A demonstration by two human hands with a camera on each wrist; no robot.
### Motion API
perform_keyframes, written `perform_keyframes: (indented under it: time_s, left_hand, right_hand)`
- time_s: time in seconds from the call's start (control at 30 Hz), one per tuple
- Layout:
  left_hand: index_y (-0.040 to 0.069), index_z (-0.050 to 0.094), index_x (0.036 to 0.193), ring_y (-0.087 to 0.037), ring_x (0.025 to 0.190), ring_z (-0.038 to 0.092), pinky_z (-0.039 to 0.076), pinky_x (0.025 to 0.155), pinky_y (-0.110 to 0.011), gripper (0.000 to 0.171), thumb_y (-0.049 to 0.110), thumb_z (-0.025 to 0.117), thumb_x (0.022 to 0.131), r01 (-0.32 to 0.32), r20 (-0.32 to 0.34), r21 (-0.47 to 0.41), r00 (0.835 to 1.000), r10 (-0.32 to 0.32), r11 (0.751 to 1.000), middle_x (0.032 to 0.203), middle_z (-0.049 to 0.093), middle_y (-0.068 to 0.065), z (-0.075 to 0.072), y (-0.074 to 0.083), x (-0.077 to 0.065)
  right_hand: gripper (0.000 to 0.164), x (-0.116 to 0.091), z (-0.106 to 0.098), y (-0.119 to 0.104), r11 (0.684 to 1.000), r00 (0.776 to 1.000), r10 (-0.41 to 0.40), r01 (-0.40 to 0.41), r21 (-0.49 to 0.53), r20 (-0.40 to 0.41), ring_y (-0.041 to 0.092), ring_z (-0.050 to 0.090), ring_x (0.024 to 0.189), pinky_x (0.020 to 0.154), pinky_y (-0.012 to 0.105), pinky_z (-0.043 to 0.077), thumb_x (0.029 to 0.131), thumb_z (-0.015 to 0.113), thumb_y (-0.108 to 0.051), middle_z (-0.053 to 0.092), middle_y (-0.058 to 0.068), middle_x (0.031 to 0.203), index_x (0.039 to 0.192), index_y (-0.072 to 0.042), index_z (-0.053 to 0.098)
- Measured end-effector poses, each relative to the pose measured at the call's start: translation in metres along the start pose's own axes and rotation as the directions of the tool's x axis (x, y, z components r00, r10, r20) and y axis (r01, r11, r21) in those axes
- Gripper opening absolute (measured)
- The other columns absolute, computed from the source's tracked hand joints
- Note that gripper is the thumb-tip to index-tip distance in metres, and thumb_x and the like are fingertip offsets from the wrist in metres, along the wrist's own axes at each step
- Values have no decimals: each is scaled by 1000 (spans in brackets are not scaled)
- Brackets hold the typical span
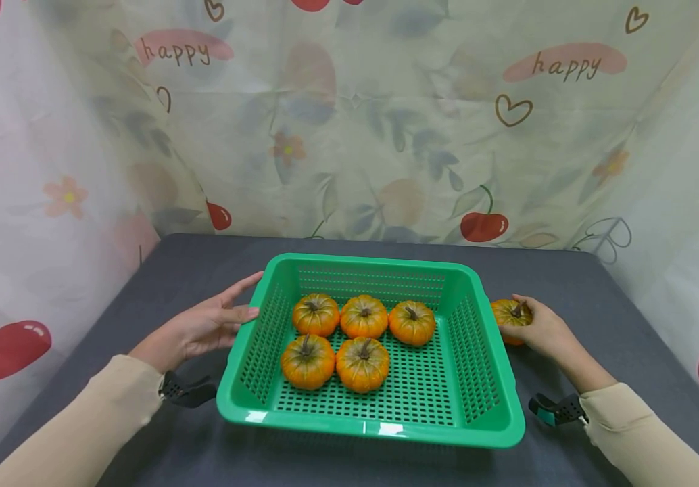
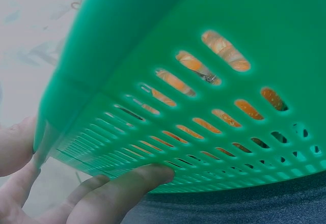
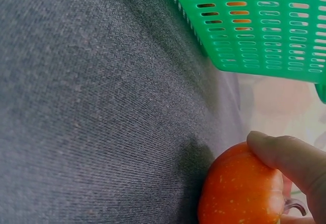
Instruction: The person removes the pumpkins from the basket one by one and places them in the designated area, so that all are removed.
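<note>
A green plastic basket (image 1: 422, 399) with slotted walls holds several small orange pumpkins (image 1: 362, 365), set in two rows toward its left. At the basket's left side, my left hand (image 1: 206, 325) grips the rim. In the left wrist view the thumb is at the rim and the other fingers (image 2: 122, 191) lie against the slotted wall (image 2: 153, 137). Just outside the basket's right wall, my right hand (image 1: 541, 328) holds another small pumpkin (image 1: 510, 312) between thumb and fingers. The right wrist view shows that pumpkin (image 3: 244, 188) close to the dark cloth, its stem toward the palm.
Dark grey cloth covers the table (image 1: 203, 264). Behind it and at both sides hang patterned curtains (image 1: 355, 155) with cherries and the word "happy". A black strap (image 1: 188, 390) is on the left wrist, and a similar strap (image 1: 559, 410) is on the right.
</note>
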State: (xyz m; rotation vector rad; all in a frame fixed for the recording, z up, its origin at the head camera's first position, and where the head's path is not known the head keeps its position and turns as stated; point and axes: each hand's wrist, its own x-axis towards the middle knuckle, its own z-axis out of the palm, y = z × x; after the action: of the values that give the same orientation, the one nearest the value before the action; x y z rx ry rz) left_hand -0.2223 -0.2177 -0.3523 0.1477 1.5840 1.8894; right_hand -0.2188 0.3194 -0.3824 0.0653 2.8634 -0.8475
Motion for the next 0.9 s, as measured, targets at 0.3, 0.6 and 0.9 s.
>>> perform_keyframes:
  time_s: [0.3, 0.6, 0.9]
  left_hand:
    - [38, -1, 156, -23, 99, 69, 57, 86, -46, 84, 6, 53, 99, 1, -2, -3, 1000, -1, 1000, 139, 50, -14, 0, 1, 0]
    - [38, 0, 156, -24, 101, 68, 56, 87, -46, 84, 6, 53, 99, 2, -6, 1, 1000, -2, 1000, 140, 49, -15, 1, 1, 1]
    - [38, -1, 156, -23, 100, 69, 57, 86, -45, 85, 7, 54, 99, 2, -3, 2, 1000, -2, 1000, 141, 47, -16, 1, 1, 0]
  right_hand:
    - [84, 2, -1, 0, 1000, 1000, 1, -1, -3, 6, 45, 47, 110, 85, 54, 45, 90, 64, -38, 37, 38, 137, 148, 8, 25]
    - [86, 2, -2, -2, 1000, 1000, 23, -23, -1, 15, 46, 46, 112, 85, 53, 45, 91, 63, -41, 34, 39, 140, 148, 9, 23]
    - [87, 3, -2, -1, 1000, 1000, 15, -14, -3, 13, 45, 46, 111, 85, 52, 46, 90, 63, -41, 34, 39, 140, 148, 10, 23]
